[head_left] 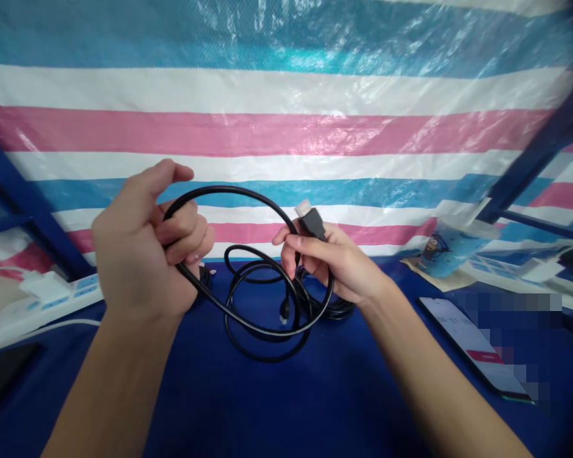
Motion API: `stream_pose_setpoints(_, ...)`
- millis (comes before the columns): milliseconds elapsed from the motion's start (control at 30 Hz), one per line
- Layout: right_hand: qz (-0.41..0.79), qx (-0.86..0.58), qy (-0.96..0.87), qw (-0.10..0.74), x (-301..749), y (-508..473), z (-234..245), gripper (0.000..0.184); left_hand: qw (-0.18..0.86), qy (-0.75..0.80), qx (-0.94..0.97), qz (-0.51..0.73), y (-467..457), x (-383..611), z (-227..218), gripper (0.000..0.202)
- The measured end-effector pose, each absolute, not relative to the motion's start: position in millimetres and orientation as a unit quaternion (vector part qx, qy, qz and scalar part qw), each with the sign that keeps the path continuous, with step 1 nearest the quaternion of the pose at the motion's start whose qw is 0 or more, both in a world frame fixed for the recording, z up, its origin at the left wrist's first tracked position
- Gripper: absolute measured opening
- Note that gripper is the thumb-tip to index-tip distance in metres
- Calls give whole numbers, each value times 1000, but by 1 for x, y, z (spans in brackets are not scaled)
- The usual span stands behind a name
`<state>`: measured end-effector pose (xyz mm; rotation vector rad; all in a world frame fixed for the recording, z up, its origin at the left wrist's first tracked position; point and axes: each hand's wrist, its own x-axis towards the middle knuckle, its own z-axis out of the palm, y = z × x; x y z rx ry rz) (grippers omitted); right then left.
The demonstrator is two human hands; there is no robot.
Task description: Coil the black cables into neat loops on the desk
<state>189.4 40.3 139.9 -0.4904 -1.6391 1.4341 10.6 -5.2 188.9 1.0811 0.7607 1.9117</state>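
Note:
A black HDMI cable (239,191) runs in a wide loop between my two hands. My left hand (141,251) is closed, its fingers curled round the left side of the loop, with the thumb raised. Between thumb and fingers, my right hand (337,261) grips the cable by its black plug (312,225), whose pale tip points up and left. More loops of cable hang or lie below, and a second plug (284,312) shows among them. Behind my right hand a coiled black cable (339,310) rests on the blue table (277,407). Part of this coil is hidden.
White power strips stand at the left (76,298) and right (494,272). A phone (451,324) lies at the right, near a blue patterned cup (451,245). A dark flat object (4,372) sits at the left edge. Striped sheeting (286,133) hangs behind.

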Motion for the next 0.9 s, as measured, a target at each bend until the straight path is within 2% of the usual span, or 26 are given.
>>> stream_pose_setpoints(100, 464, -244, -707, 475, 198, 38, 149, 14, 417, 309, 481, 707, -4, 6, 186, 20)
stream_pose_setpoints(200, 424, -252, -709, 504, 205, 36, 156, 17, 452, 368, 560, 588, 0, -3, 182, 8)
stream_pose_setpoints(300, 411, -242, -704, 526, 209, 32, 161, 18, 412, 445, 601, 521, 5, -9, 178, 28)
stream_pose_setpoints(367, 393, -236, -708, 537, 213, 27, 164, 17, 371, 470, 599, 531, 7, -8, 176, 26)
stream_pose_setpoints(433, 381, -237, -741, 500, 222, 23, 168, 18, 342, 461, 590, 567, 7, -8, 176, 16)
stream_pose_setpoints(467, 384, -229, -777, 442, 227, 22, 170, 22, 329, 448, 593, 583, 6, -8, 176, 13)
stream_pose_setpoints(533, 401, -172, -846, 307, 238, 21, 174, 44, 307, 422, 624, 582, 2, -9, 176, 11)
stream_pose_setpoints(567, 409, -129, -859, 282, 242, 21, 174, 55, 297, 414, 651, 563, -1, -10, 176, 12)
stream_pose_setpoints(600, 412, -98, -856, 298, 243, 21, 174, 61, 286, 408, 678, 541, -4, -9, 176, 13)
stream_pose_setpoints(633, 404, -90, -841, 349, 241, 21, 173, 62, 274, 402, 702, 521, -8, -7, 176, 14)
stream_pose_setpoints(700, 366, -148, -802, 449, 228, 20, 169, 55, 241, 393, 735, 497, -16, 0, 176, 12)
stream_pose_setpoints(733, 349, -189, -804, 443, 218, 18, 165, 52, 220, 385, 750, 491, -19, 4, 177, 9)
stream_pose_setpoints(833, 387, -191, -843, 321, 192, 13, 157, 23, 185, 356, 800, 447, -21, 10, 182, 8)
stream_pose_setpoints(900, 420, -175, -849, 267, 184, 13, 154, 15, 238, 353, 788, 445, -17, -4, 183, 8)
